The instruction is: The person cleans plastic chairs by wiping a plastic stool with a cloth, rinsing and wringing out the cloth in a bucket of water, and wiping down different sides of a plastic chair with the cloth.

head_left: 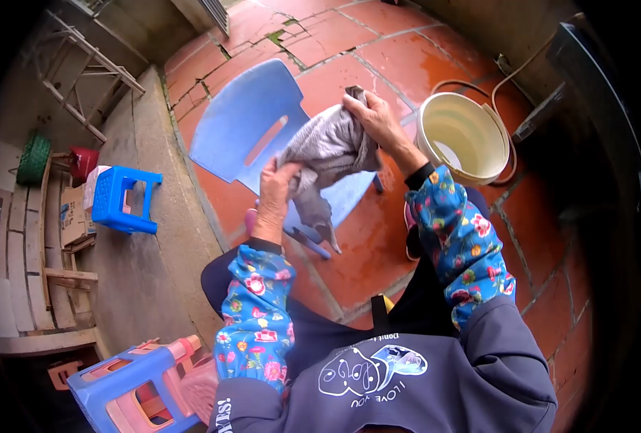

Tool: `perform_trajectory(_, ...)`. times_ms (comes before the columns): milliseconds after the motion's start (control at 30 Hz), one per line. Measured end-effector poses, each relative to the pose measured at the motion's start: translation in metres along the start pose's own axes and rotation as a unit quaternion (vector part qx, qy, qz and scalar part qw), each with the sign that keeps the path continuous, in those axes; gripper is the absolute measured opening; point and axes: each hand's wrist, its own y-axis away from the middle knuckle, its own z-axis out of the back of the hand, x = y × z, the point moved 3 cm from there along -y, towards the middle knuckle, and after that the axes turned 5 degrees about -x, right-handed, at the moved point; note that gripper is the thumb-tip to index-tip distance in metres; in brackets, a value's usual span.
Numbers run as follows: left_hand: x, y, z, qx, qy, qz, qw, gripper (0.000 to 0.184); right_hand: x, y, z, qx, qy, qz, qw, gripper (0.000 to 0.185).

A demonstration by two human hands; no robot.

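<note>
A grey cloth is stretched between my two hands, with one end hanging down below. My left hand is closed on its lower left part. At the upper right, my right hand grips a bunched corner of it. Behind and beneath the cloth stands a light blue plastic chair, its slotted backrest toward the upper left and its seat partly hidden by the cloth.
A cream bucket holding liquid stands on the wet red tiles at the right, with a hose behind it. At the left are a blue stool, a cardboard box and stacked blue and pink stools.
</note>
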Motion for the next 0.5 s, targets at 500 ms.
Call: perform_trajectory(500,0.156,0.033,0.105,-0.328,-0.472,0.019,0.818,0.076,-0.093,0.08,-0.083,0.147,0.436,0.248,0.852,0.086)
